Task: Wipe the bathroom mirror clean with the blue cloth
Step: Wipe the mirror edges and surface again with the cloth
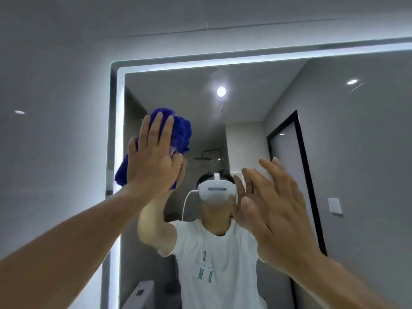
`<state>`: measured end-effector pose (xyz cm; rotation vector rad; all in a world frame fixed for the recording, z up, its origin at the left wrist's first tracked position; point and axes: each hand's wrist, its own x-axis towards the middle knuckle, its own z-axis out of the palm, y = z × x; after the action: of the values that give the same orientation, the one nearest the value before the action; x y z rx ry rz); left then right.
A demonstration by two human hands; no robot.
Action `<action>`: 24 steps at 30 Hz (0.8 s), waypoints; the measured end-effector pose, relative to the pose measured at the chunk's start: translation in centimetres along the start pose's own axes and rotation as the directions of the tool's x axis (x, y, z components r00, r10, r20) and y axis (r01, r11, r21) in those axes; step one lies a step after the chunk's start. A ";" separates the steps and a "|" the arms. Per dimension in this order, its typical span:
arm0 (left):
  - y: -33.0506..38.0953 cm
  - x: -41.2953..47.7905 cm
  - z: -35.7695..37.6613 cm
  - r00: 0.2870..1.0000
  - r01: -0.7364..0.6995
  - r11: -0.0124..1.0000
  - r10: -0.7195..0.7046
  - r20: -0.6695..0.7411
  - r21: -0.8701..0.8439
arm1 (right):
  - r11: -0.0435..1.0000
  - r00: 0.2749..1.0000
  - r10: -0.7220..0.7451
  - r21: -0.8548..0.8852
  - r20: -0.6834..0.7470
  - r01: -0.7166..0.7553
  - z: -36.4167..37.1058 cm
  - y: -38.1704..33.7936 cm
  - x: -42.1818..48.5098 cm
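The bathroom mirror fills the wall ahead, framed by a lit white strip. My left hand presses the crumpled blue cloth flat against the glass near the mirror's upper left, fingers straight and pointing up. The cloth bulges out above and to the right of my fingers, and a corner hangs below my palm at the left. My right hand is raised close to the glass right of centre, fingers spread and straight, holding nothing. Whether it touches the glass I cannot tell.
The mirror's lit left edge runs down just left of the cloth, with grey wall beyond it. Reflected in the glass are a person in a white shirt, a black-framed door and a ceiling lamp.
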<state>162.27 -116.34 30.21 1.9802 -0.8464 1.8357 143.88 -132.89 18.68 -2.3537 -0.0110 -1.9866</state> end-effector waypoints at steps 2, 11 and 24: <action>1.8 5.2 -0.5 1.000 0.024 1.000 -0.024 -0.007 -0.001 | 0.999 1.000 -0.023 -0.029 -0.016 0.023 -0.4 1.1 0.1; 6.8 5.3 -0.1 0.958 -0.288 0.952 0.287 0.024 0.102 | 0.999 0.987 0.036 0.016 -0.157 -0.034 -0.3 3.3 -0.5; -0.1 -26.2 2.8 0.545 -0.836 0.523 0.750 0.375 0.167 | 0.992 0.990 0.111 0.074 -0.083 -0.105 -1.8 -0.9 -4.4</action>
<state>164.44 -112.45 4.23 2.2659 -1.9356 2.3223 141.30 -131.91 14.66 -2.1759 0.0495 -2.0017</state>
